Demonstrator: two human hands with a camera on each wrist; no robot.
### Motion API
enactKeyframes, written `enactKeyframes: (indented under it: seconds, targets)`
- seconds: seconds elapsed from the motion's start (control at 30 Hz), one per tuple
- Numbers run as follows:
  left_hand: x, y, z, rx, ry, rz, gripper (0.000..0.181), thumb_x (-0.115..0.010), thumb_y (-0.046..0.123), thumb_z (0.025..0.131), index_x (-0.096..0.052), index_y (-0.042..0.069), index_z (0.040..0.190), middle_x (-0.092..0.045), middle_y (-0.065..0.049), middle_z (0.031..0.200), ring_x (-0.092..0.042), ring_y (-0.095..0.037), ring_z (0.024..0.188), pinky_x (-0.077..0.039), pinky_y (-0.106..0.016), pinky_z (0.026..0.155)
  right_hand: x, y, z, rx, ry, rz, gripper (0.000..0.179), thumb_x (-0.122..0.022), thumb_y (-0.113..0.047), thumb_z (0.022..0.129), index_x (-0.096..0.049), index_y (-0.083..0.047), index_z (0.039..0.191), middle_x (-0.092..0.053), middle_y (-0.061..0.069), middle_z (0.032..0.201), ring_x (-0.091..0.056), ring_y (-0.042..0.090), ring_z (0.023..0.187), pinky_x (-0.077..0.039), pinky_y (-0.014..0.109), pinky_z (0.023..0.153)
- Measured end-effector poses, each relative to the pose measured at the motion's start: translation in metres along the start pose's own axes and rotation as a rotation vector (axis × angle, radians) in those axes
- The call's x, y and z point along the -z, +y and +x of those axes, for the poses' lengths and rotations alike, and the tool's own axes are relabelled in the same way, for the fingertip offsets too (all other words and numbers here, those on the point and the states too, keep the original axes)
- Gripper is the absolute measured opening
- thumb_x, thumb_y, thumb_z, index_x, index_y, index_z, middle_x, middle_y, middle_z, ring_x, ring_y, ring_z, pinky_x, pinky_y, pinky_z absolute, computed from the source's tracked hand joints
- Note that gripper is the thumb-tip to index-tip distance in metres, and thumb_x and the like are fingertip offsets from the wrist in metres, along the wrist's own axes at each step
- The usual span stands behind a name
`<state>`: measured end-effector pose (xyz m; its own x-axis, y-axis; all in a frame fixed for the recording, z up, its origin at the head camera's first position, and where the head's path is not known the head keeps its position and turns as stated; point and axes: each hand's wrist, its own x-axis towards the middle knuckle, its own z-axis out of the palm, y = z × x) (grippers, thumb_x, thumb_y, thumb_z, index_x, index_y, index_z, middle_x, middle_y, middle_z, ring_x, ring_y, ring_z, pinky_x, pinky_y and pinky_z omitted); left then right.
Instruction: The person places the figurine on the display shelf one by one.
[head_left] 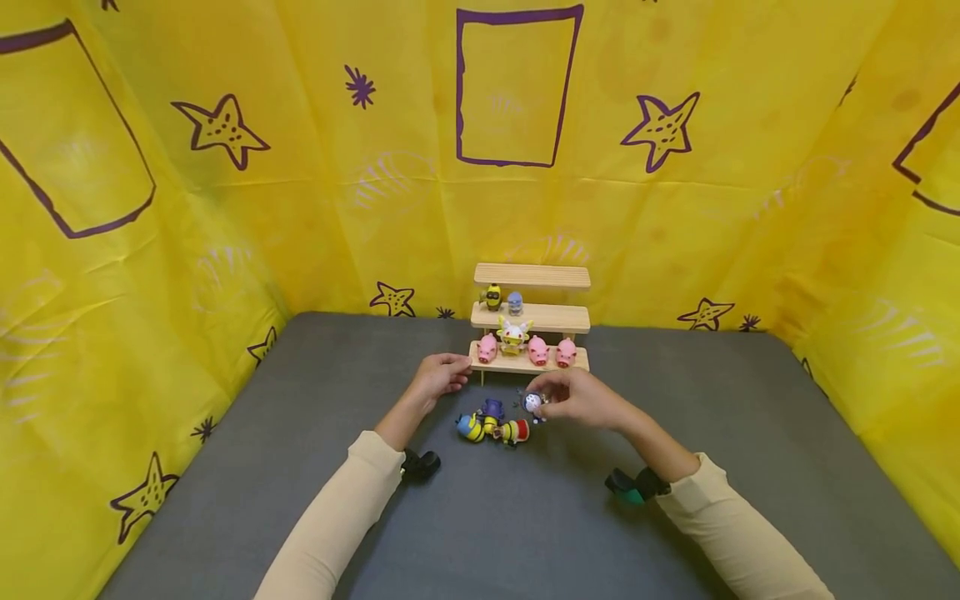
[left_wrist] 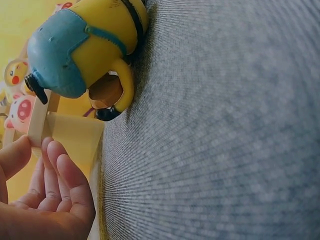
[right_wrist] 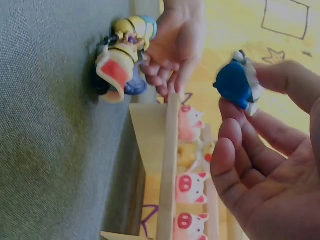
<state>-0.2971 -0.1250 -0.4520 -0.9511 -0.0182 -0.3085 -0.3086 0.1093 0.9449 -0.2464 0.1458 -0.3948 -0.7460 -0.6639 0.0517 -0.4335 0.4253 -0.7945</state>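
In the head view, my left hand [head_left: 442, 377] pinches the left end of the lowest board of a wooden tiered shelf [head_left: 555, 315]; the left wrist view shows thumb above and fingers beneath. My right hand [head_left: 581, 398] pinches a small blue and white figurine [right_wrist: 236, 82] between thumb and fingers, in front of the shelf. Three pink pig figurines [head_left: 487, 348] and a white and yellow figurine [head_left: 513, 336] stand on the lowest board. A yellow and black figurine [head_left: 492, 297] and a small blue-grey figurine [head_left: 515, 303] occupy the middle board.
Between my hands, several figurines lie on the grey cloth surface [head_left: 487, 517]: a yellow one with a blue top [head_left: 470, 427], a dark blue one [head_left: 492, 408] and a yellow one with a red and white end [head_left: 517, 431]. A yellow patterned curtain [head_left: 420, 208] surrounds the surface.
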Motion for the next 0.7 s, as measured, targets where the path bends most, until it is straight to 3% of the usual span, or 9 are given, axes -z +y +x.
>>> enactKeyframes:
  seconds: [0.13,0.23,0.5,0.7]
  targets:
    - [0.000,-0.002,0.000,0.004,-0.005,0.000,0.029,-0.061,0.018,0.097,-0.064,-0.002,0.117,-0.067,-0.005,0.091,-0.061,-0.011,0.073,-0.051,-0.022,0.065,0.004,0.002,0.002,0.001,0.082,0.036,0.015,-0.069,-0.002,0.086,-0.069,0.005,0.099,-0.069,0.015,0.084,-0.057,0.006,0.072,-0.047,0.020,0.063]
    - [0.000,-0.002,0.000,-0.004,-0.001,0.001,0.029,-0.061,0.019,0.097,-0.064,-0.002,0.118,-0.067,-0.006,0.092,-0.061,-0.011,0.074,-0.052,-0.022,0.066,0.004,0.006,0.002,-0.010,0.075,0.020,0.011,-0.066,0.002,0.086,-0.069,0.007,0.095,-0.070,0.019,0.087,-0.058,0.004,0.072,-0.049,0.020,0.064]
    - [-0.001,0.000,0.001,0.001,-0.012,0.011,0.030,-0.062,0.019,0.097,-0.064,-0.001,0.118,-0.067,-0.005,0.093,-0.062,-0.011,0.074,-0.052,-0.023,0.067,0.000,0.020,-0.003,-0.057,-0.015,-0.215,0.014,-0.072,-0.007,0.084,-0.074,0.001,0.095,-0.072,0.005,0.082,-0.056,0.003,0.068,-0.049,0.021,0.063]
    - [0.000,0.000,0.003,-0.007,-0.008,-0.001,0.030,-0.061,0.019,0.097,-0.064,-0.002,0.119,-0.067,-0.005,0.092,-0.062,-0.012,0.075,-0.052,-0.023,0.067,0.001,0.011,-0.006,-0.109,-0.098,-0.395,0.006,-0.076,-0.013,0.082,-0.074,-0.009,0.079,-0.070,-0.002,0.072,-0.055,0.003,0.062,-0.047,0.021,0.059]
